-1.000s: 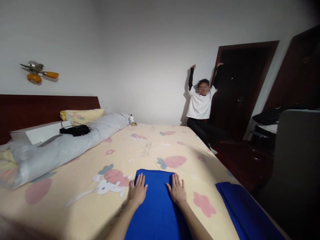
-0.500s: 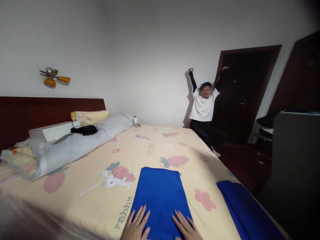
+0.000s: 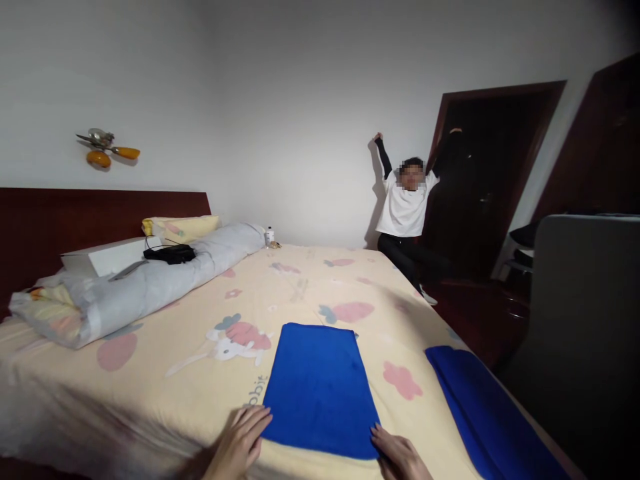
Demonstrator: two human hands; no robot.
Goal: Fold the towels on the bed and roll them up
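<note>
A folded blue cloth (image 3: 320,387) lies flat on the bed in front of me, its near edge facing me. My left hand (image 3: 240,440) rests at its near left corner, fingers stretched and close together, fingertips touching the edge. At the near right corner is my right hand (image 3: 400,453), its fingertips on the cloth's side edge and its fingers slightly bent. Both thumbs are mostly hidden. To the right, a second folded blue cloth (image 3: 490,407) lies along the bed's edge.
The bed (image 3: 300,280) has a yellow patterned sheet. A rolled grey-white quilt (image 3: 165,293), a white box (image 3: 115,257) and a black item (image 3: 170,254) lie by the headboard (image 3: 100,210). Bottles (image 3: 270,236) stand at the far corner. A person (image 3: 404,210) sits beyond, arms raised. A grey panel (image 3: 585,320) is right.
My hands have slid back and apart from lying on the cloth to its near corners, uncovering its near edge. The view has shifted slightly. The other person's arms stay raised.
</note>
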